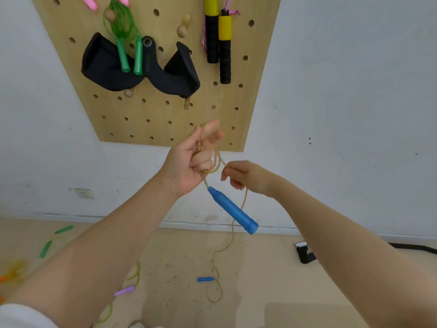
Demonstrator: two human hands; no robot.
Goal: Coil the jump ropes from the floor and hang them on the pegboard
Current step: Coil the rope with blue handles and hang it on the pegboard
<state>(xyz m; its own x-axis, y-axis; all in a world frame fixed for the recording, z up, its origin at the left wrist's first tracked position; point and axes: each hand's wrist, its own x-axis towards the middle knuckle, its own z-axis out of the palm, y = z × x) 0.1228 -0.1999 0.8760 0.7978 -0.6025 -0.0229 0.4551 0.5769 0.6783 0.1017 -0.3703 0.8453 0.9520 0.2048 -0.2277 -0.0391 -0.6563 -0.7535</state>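
Note:
My left hand (189,162) is raised in front of the wooden pegboard (153,110) and grips loops of a tan braided jump rope (238,214). One blue handle (233,210) dangles just below that hand. My right hand (246,177) pinches the same rope beside the loops. From there the rope trails down to the floor, where its second blue handle (205,279) lies. A green rope (123,31) hangs coiled on a peg, and a rope with yellow-and-black handles (218,39) hangs at the upper right.
A black padded strap (142,69) hangs on the pegboard under the green rope. On the floor to the left lie green handles (55,240), a purple handle (124,291) and orange rope (11,273). A black strap (305,253) lies by the wall at right.

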